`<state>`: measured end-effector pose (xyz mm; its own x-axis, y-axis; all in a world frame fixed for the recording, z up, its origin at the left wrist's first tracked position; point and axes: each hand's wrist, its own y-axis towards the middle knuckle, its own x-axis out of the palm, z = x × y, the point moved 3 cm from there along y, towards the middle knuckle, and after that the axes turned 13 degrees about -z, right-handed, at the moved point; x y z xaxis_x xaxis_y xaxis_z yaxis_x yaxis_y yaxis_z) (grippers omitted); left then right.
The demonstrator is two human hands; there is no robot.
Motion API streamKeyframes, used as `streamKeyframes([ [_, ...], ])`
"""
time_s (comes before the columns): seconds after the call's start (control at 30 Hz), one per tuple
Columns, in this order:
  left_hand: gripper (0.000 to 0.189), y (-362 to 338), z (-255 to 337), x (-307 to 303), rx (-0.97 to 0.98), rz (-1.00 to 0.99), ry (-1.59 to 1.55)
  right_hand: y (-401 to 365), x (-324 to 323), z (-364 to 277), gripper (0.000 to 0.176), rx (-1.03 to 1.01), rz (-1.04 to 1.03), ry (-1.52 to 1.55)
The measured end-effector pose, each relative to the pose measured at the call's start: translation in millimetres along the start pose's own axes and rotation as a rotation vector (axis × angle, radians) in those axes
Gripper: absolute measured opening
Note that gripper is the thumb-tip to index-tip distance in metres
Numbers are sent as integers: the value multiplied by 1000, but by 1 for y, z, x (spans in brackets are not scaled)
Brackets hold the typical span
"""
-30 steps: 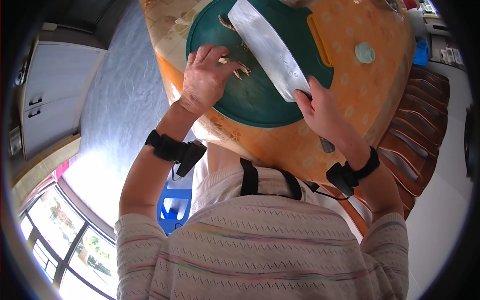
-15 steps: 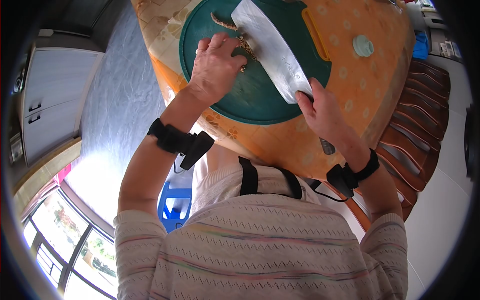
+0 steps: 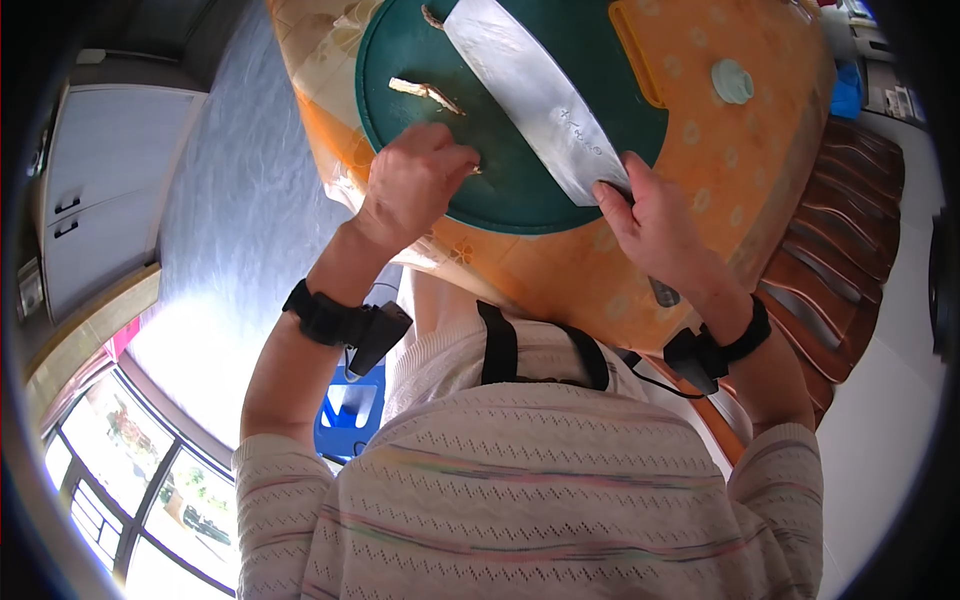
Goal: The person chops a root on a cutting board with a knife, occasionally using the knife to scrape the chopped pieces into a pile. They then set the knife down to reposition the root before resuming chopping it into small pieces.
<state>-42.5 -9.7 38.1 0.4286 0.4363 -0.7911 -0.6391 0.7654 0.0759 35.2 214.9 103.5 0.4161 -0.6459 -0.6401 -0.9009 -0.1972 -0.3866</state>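
My right hand (image 3: 650, 215) grips a broad metal cleaver (image 3: 540, 105) by its handle, with the thumb against the blade's near end. The blade lies slantwise over a round green cutting board (image 3: 500, 205). My left hand (image 3: 415, 180) is closed above the board's near left part, its fingertips pinched round a small pale piece (image 3: 476, 170) that shows only in part. A thin, brown-and-white dried root-like strip (image 3: 427, 94) rests on the board beyond that hand. Another brown strip (image 3: 432, 17) lies by the blade's far corner.
The board stands on a table with an orange patterned cloth (image 3: 700, 190). A yellow handle-like part (image 3: 637, 55) edges the board at right. Beyond it sits a pale green cap (image 3: 732, 82). Brown slatted chairs (image 3: 835, 240) flank the table, and a blue stool (image 3: 350, 410) stands below left.
My left hand has drawn back toward me from beside the blade, fingers now pinched. A split strip now shows on the board where it was. The cleaver has shifted only slightly.
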Motion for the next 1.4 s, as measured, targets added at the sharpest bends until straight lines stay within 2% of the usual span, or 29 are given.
streamKeyframes([
  [0.07,18,1,1,-2,-22,-11,41,2,2,-5,19,8,-41,-24],
  [0.13,18,1,4,-5,-53,105,28,3,2,-8,19,-42,-23,-27],
  [0.23,18,-6,4,-2,-43,161,17,3,4,-7,18,-68,-14,-42],
  [0.43,21,-21,5,6,-52,201,52,3,8,-6,19,-85,-27,-88],
  [1.03,17,-11,2,-1,-74,73,16,5,16,-4,18,-106,-41,-82],
  [1.4,17,-17,6,-3,-58,101,-51,7,17,-2,19,-108,-36,-79],
])
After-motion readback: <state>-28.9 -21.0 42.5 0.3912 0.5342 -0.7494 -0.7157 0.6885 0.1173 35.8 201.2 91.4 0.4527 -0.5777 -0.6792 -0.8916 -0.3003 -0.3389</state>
